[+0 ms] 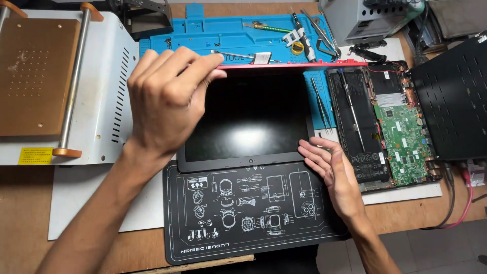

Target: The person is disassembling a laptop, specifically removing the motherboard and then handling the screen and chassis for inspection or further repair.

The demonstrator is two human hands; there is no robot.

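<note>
Glossy glass, matt rubber, bare metal and wood

The screen panel (248, 122) under the left hand (165, 99) is glossy black glass in a matt plastic bezel, its far edge red. The right hand (332, 170) lies on a matt black rubbery mat (243, 218) printed in white. The blue mat (223, 35) looks like soft silicone; the tweezers (322, 104) are smooth metal; the plate (35, 76) is dull coppery metal; the table (20, 213) is worn wood.

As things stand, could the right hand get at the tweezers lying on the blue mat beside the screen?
Probably yes. The right hand rests at the screen panel's lower right corner, and the tweezers lie just above it on the blue mat, uncovered, with nothing between.
</note>
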